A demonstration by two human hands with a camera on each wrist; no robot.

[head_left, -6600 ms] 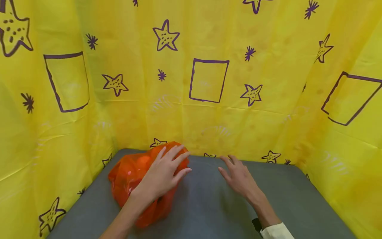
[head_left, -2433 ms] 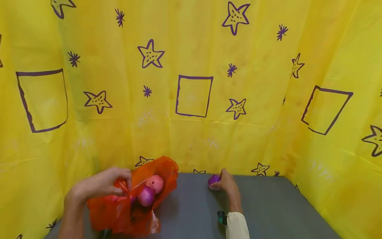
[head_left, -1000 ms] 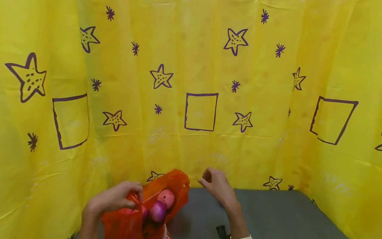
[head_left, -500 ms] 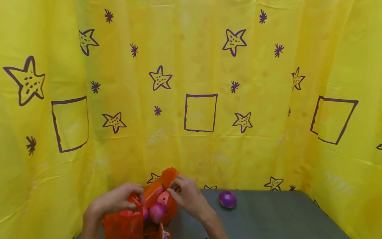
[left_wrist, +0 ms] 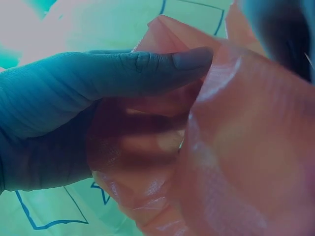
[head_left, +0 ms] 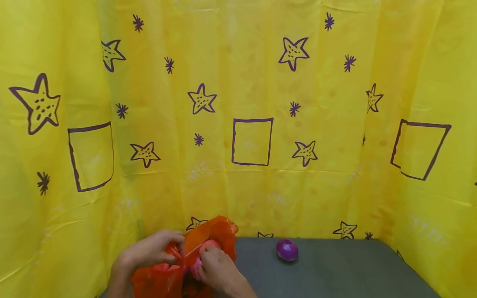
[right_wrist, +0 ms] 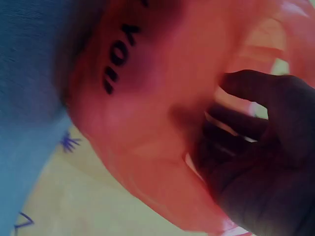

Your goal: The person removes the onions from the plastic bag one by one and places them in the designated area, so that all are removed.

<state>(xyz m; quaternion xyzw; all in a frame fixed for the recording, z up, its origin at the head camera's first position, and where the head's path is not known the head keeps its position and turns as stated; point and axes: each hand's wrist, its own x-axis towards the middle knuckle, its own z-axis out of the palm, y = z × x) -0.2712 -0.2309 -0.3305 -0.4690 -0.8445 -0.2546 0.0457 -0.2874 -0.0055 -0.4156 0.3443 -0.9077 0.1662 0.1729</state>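
An orange-red plastic bag (head_left: pixel 210 231) stands at the front left, mouth open, with pink and purple round things inside. My left hand (head_left: pixel 150 250) pinches its edge; the left wrist view shows the thumb (left_wrist: pixel 147 69) laid over the crumpled film. My right hand (head_left: pixel 221 271) reaches into the mouth with curled fingers, right at a pink round thing (head_left: pixel 209 244) and an onion (head_left: pixel 195 269). I cannot tell whether it grips either. Black letters mark the bag's side (right_wrist: pixel 142 128) in the right wrist view. A purple onion (head_left: pixel 287 250) lies by itself on the table.
The grey tabletop (head_left: pixel 335 269) runs back to a yellow curtain (head_left: pixel 253 186) with purple stars and drawn frames. More yellow curtain (head_left: pixel 428 215) closes the right side, and the left side is curtained too.
The bag was closed up at first, then opened by the left hand. The right hand set a purple onion on the table, let go, and moved left into the bag.
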